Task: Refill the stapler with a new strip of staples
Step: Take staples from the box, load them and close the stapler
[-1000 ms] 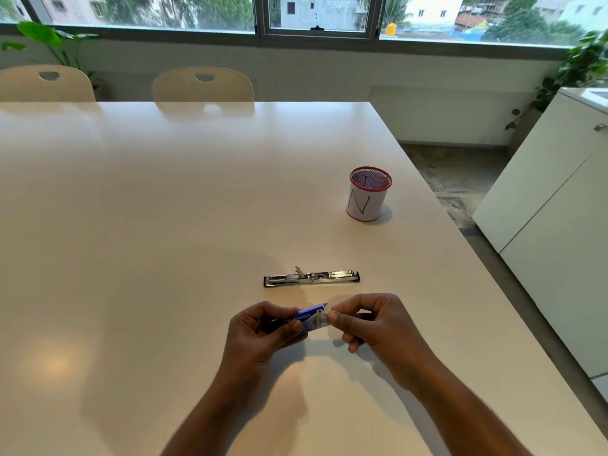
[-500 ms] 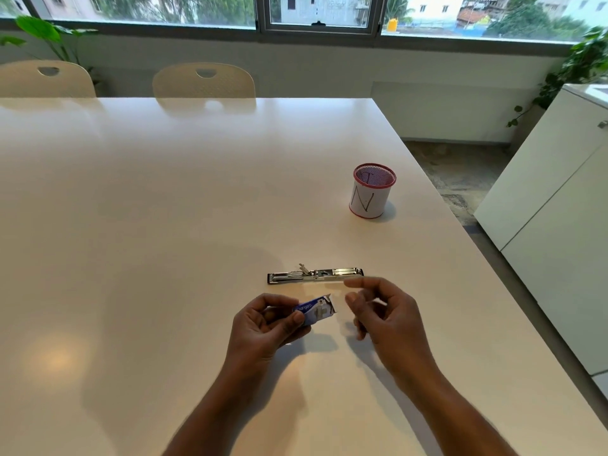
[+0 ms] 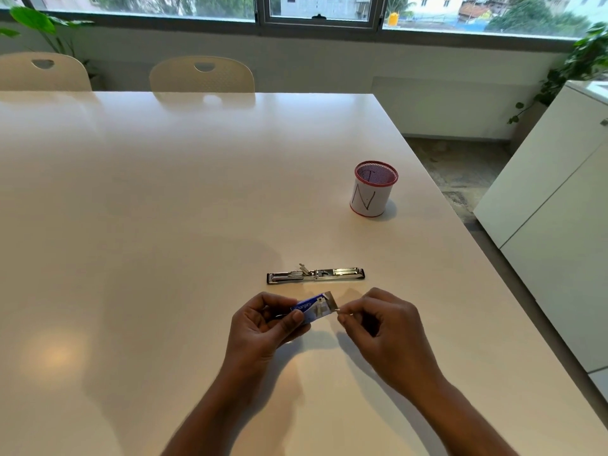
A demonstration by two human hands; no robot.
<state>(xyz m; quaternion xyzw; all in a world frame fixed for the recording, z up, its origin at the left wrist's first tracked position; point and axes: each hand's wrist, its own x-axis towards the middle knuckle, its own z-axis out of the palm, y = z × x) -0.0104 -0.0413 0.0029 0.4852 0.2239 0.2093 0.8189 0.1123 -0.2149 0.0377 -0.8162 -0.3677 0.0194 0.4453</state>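
— White table (image 3: pixel 164 209), glossy, filling most of the view. Two cream chairs (image 3: pixel 201 75) tucked in at the far edge, under a long window (image 3: pixel 320 9).
— Off to the right?
— White cabinet (image 3: pixel 559 209), with a leafy plant (image 3: pixel 582 60) behind it. Another plant (image 3: pixel 33 23) in the far left corner.
— On the table itself?
— Red-rimmed mesh pen cup (image 3: pixel 373 189) wrapped in white paper marked "N", standing upright toward the right edge. Nearer, a stapler (image 3: pixel 316 275), metal, swung fully open and lying flat, just beyond both hands.
— And the hands?
— Left hand (image 3: pixel 263 327) curled around a small blue staple box (image 3: pixel 311 309), thumb across the top, flap end open and pointing right. Right hand (image 3: pixel 383 324) just beside that open end, fingers bent, thumb and forefinger pinching something thin and silvery at the box's mouth. Too small to tell whether a staple strip or the flap.
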